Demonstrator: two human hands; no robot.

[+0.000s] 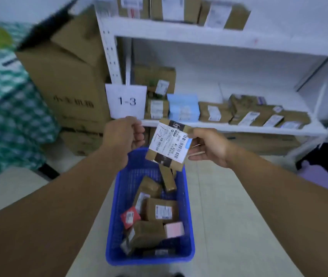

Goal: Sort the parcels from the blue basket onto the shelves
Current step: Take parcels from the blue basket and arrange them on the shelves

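Note:
The blue basket (123, 198) stands on the floor below me with several brown parcels, a red one (130, 216) and a pink one (174, 229) inside. My right hand (209, 146) holds a flat brown parcel (169, 144) with a white label, above the basket's far end. My left hand (125, 134) is beside that parcel's left edge, fingers curled; whether it touches the parcel is unclear. The white shelf (229, 128) ahead carries several parcels and a paper sign reading 1-3 (126, 100).
A tall cardboard box (69, 76) stands left of the shelf, with smaller boxes under it. An upper shelf (199, 31) holds more parcels. A green patterned cloth (3, 108) hangs at the left. A dark object (322, 156) lies on the floor at the right.

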